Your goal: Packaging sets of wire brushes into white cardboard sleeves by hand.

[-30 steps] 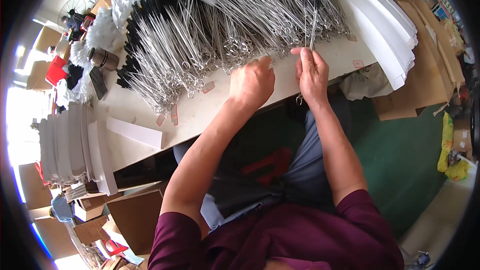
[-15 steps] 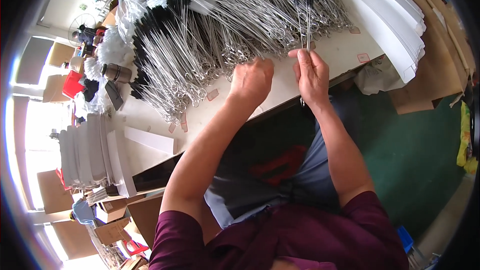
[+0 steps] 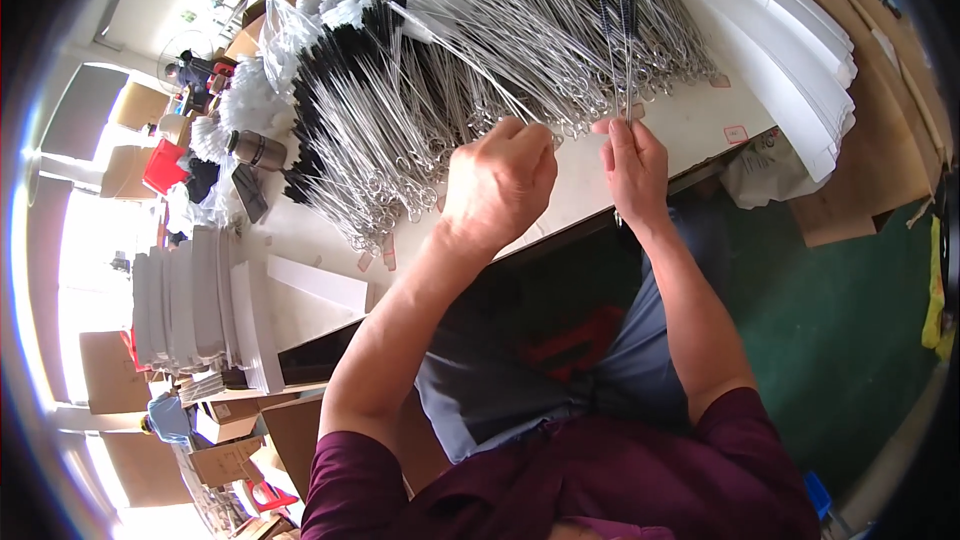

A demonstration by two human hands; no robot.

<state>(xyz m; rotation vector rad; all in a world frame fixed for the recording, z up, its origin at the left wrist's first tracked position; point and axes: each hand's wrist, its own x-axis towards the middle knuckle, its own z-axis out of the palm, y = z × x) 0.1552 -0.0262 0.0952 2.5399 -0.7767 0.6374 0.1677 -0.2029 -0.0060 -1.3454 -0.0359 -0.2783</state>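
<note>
My right hand (image 3: 640, 175) is closed around the wire handles of a couple of thin black-bristled brushes (image 3: 627, 15). Their bristle ends point away from me, and a looped end hangs below the hand. To its left, my left hand (image 3: 500, 185) is closed at the near edge of the pile, fingers curled down. A white-bristled wire brush (image 3: 455, 45) runs from that hand up over the pile; its grip is partly hidden by the fingers. Many wire brushes with ring ends (image 3: 370, 130) lie in rows on the white table (image 3: 570, 175), some black-bristled, others pale.
White folded card sheets (image 3: 780, 60) are stacked on the right, beside brown cardboard (image 3: 850, 200). On the left stand white card trays (image 3: 190, 300), a loose white strip (image 3: 320, 285), a brown bottle (image 3: 257, 150) and clear plastic bags (image 3: 285, 40). The table's front edge runs below my hands.
My left hand has lifted slightly toward me, and a white-bristled brush now shows extending from it across the pile. My right hand keeps its brushes. The whole view has shifted a little.
</note>
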